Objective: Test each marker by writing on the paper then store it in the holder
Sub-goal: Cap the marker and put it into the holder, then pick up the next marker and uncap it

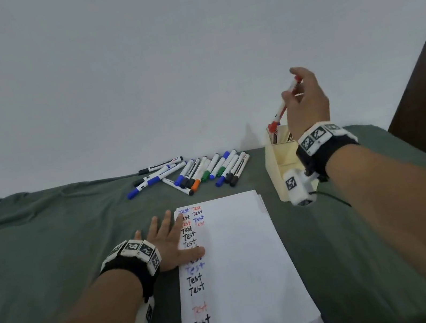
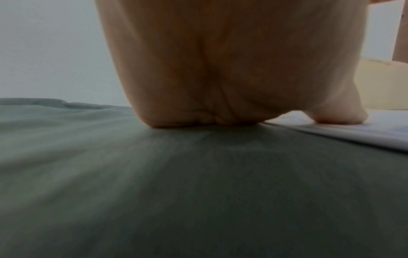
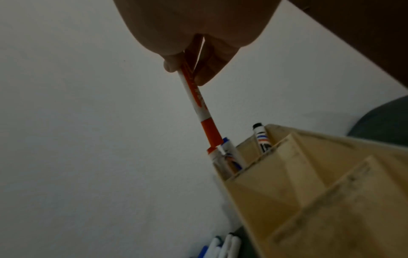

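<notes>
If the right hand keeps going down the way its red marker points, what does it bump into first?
Most likely the markers already standing in the back compartment of the holder. The right hand pinches the red marker cap-down, and its cap looks almost touching them, though depth is hard to judge.

Red marker (image 3: 199, 103) capped, cap-down at cream holder (image 3: 309, 183) rear compartment.

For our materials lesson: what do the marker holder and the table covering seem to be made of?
Holder: probably matte cream plastic, going by its thin rigid dividers and scuffed faces; painted wood is possible.
Table covering: woven fabric, dull grey-green; it creases and bunches in soft folds.
</notes>
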